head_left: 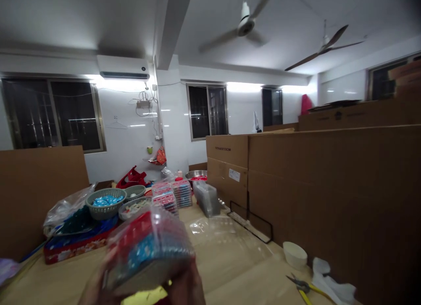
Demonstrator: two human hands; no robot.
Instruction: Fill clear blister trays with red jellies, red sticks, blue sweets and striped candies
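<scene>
A clear plastic pack (149, 248) of red and blue pieces, blurred, is held low in the view in a narrow grip between the left hand (95, 287) and right hand (186, 287), its long axis tilted across the view and rising to the right. Ahead on the pale wooden table (230, 274) stand stacked clear packs (173, 197) and a clear plastic box (206, 199). Beside them, a round grey plastic basket (94, 210) holds loose blue pieces (107, 201), so some packs appear made up while loose stock appears left.
</scene>
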